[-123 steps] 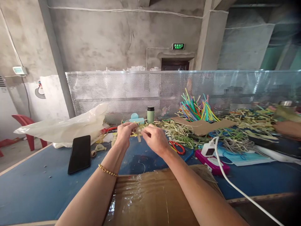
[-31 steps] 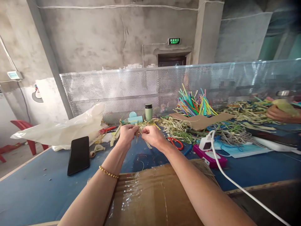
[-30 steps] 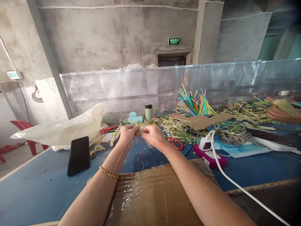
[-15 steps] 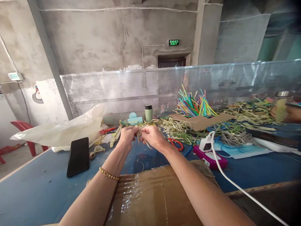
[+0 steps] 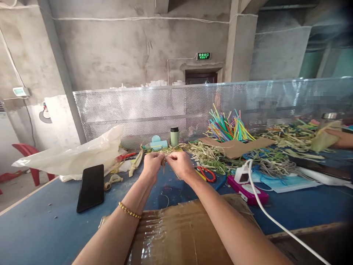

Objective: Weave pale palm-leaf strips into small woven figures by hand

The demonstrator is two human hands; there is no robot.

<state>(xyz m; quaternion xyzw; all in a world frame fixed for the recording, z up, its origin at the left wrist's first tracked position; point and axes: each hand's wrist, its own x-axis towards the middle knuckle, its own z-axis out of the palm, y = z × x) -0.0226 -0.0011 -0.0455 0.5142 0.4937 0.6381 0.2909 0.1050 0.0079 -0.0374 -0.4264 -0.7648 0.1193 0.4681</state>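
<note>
My left hand [image 5: 153,163] and my right hand [image 5: 180,163] meet over the blue table, fingers pinched together. Between their fingertips is a thin, pale tan strip of dried leaf [image 5: 163,166], gripped from both sides. Its ends hang below the fingers; the rest is hidden by my hands. Just right of my right hand lie scissors with red handles [image 5: 207,174]. Behind the hands stands a green bottle with a black lid [image 5: 174,136], beside a light blue cylinder [image 5: 159,145].
A black phone [image 5: 91,188] and a plastic sheet [image 5: 79,152] lie left. Flattened cardboard [image 5: 176,235] is under my forearms. Right are leaf strips [image 5: 204,156], colourful pipe cleaners [image 5: 228,125], a magenta power block [image 5: 249,191] with a white cable, and another person's hand [image 5: 338,138] holding a leaf piece.
The view has tipped up slightly, so things sit lower. My hands stay together on the strip, with the fingers shifted a little. The other person's hand has moved its leaf piece lower.
</note>
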